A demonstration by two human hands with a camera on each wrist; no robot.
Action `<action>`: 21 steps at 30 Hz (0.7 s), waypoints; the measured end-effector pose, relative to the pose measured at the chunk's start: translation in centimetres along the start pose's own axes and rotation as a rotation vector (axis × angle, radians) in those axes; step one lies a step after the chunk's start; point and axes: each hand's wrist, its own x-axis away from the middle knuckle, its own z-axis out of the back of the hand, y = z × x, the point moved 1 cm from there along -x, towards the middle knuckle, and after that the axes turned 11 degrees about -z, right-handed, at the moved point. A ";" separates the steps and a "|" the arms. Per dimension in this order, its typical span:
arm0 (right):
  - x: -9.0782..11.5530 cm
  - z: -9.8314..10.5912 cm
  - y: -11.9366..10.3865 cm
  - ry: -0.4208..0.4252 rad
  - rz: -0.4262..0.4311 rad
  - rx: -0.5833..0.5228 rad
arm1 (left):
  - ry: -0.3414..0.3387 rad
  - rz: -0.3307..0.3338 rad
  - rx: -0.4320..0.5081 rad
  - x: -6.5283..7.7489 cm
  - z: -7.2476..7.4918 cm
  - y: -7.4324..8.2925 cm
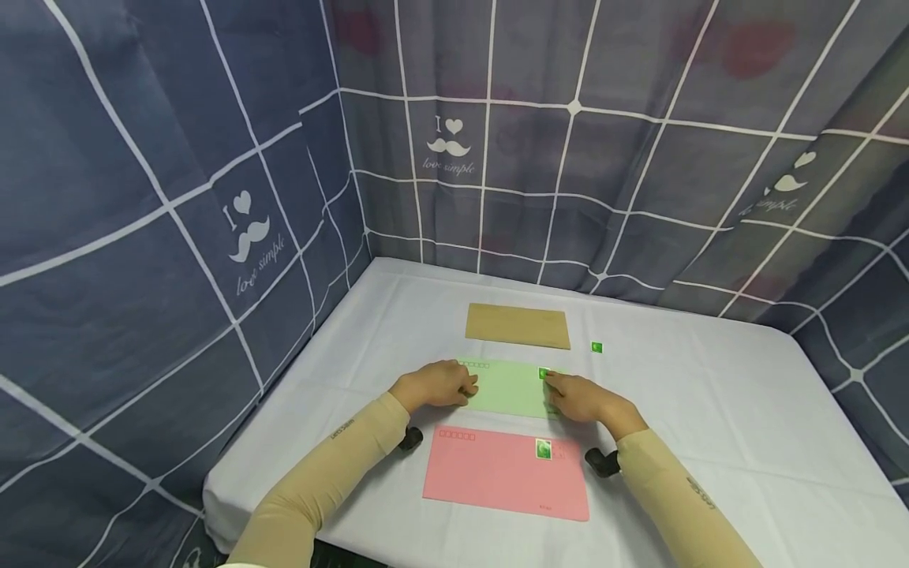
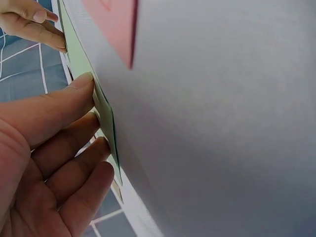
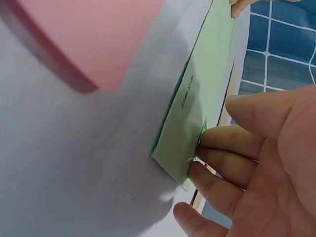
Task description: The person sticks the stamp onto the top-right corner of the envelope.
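Observation:
A light green envelope [image 1: 507,390] lies on the white-covered table between my hands. My left hand [image 1: 442,384] rests on its left end, thumb and fingertips touching the paper. At the upper right corner of the same envelope sits a green stamp [image 1: 543,373]. My right hand [image 1: 578,397] touches the stamp's edge with its fingertips, partly hiding that end of the envelope. In the right wrist view, the fingers [image 3: 232,138] are nearly straight against the green envelope [image 3: 197,84], and the thumb is raised off it. Nearer to me lies a pink envelope [image 1: 497,473] bearing a green stamp [image 1: 543,449].
A brown envelope [image 1: 517,326] lies beyond the green one. To its right is a loose green stamp [image 1: 596,347] on the tablecloth [image 1: 696,394]. Dark checked curtains [image 1: 533,150] stand around the table's back and sides.

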 end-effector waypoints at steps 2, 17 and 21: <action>0.0 -0.1 0.1 0.004 -0.007 -0.013 | 0.003 -0.005 -0.005 0.0 0.0 0.0; 0.3 -0.3 0.1 0.027 -0.021 -0.059 | -0.012 -0.022 -0.033 -0.1 -0.3 -0.1; 0.4 -0.2 0.0 0.030 -0.025 -0.067 | -0.002 -0.011 -0.031 0.0 -0.2 -0.1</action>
